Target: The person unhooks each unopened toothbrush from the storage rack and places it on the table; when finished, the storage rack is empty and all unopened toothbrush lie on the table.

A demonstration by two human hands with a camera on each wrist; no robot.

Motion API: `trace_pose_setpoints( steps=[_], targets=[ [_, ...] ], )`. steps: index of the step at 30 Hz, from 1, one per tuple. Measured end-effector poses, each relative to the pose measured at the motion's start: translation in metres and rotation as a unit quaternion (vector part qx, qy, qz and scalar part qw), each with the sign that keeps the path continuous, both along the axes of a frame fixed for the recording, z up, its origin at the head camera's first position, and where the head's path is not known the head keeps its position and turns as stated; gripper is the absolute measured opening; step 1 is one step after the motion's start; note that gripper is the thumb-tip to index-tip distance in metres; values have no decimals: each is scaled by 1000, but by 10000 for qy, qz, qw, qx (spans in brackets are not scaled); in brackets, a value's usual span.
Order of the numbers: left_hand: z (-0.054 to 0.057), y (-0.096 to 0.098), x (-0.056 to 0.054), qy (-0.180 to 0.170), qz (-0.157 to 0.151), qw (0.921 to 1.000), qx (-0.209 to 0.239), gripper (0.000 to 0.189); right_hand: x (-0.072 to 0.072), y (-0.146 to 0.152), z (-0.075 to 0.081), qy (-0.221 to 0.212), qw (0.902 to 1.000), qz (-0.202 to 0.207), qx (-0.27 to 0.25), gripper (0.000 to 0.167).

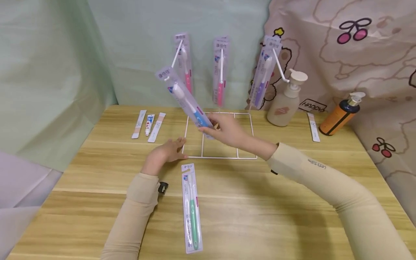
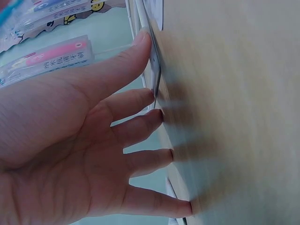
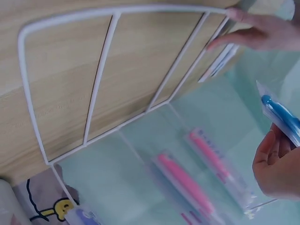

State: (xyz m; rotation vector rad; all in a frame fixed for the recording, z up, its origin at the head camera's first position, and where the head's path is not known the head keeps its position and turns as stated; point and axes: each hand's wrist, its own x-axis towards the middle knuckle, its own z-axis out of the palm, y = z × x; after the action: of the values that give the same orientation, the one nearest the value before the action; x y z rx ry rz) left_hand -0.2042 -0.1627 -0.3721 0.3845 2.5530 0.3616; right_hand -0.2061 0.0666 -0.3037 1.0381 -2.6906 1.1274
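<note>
My right hand (image 1: 230, 131) pinches the lower end of a packaged blue toothbrush (image 1: 197, 115), which tilts with its top to the upper left. That top overlaps the left hook (image 1: 177, 54) of a white wire rack (image 1: 221, 157). At the rack base's left front corner rests my left hand (image 1: 167, 151); in the left wrist view its fingers (image 2: 145, 161) are spread, with the tips on the tabletop and the thumb at the wire. Packaged pink toothbrushes (image 1: 220, 92) hang on the left and middle hooks, purple ones (image 1: 261, 88) on the right.
A packaged green toothbrush (image 1: 194, 216) lies in front of the rack. To the left are a small toothpaste tube (image 1: 149, 124) and two white sachets; another sachet (image 1: 313, 127) lies right. A beige pump bottle (image 1: 283, 108) and an orange pump bottle (image 1: 339, 117) stand at the back right.
</note>
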Motion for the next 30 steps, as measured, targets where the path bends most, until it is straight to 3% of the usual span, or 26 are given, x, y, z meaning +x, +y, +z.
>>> trace_pose_setpoints(
  steps=[7, 17, 23, 30],
  targets=[
    [2, -2, -1, -39, 118, 9999, 18, 77, 31, 3, 12, -101, 9997, 71, -209, 22],
    [4, -4, -1, -62, 148, 9998, 82, 75, 56, 0, 11, -3, 9950, 113, -993, 21],
    [2, -3, -1, -72, 105, 9999, 92, 75, 76, 4, -2, -857, 9872, 19, -1343, 23],
    [3, 1, -1, -74, 32, 9999, 121, 76, 104, 26, -29, -1947, 9773, -218, -803, 36]
  ],
)
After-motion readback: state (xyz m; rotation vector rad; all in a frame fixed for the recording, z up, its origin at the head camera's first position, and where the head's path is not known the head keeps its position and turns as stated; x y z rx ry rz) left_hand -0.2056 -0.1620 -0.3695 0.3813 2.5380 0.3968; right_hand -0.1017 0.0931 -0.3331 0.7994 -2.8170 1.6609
